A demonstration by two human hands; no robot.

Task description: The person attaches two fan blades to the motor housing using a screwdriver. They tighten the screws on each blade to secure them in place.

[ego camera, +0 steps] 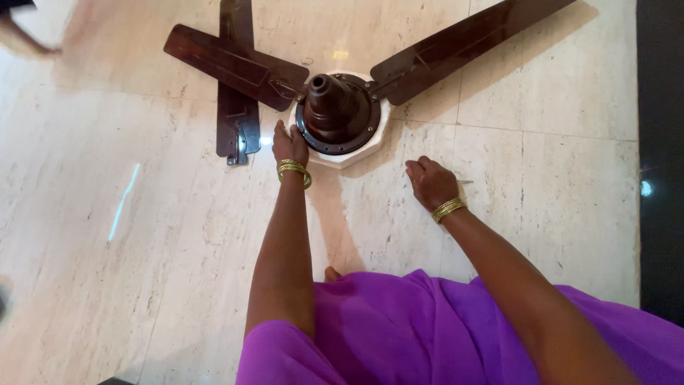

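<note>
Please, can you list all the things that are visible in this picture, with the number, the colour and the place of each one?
fan motor: one, dark brown, on the white base, upper middle
white base: one, white, on the floor under the motor
attached blades: two, dark brown, fixed to the motor, one to the left and one to the upper right
loose blade: one, dark brown, flat on the floor, partly under the left attached blade
floor: cream stone tiles
purple cloth: one, purple, bottom of the picture
bangles: gold, on both wrists
left hand: one, at the edge of the white base
right hand: one, fingers curled, on the floor right of the base
</note>
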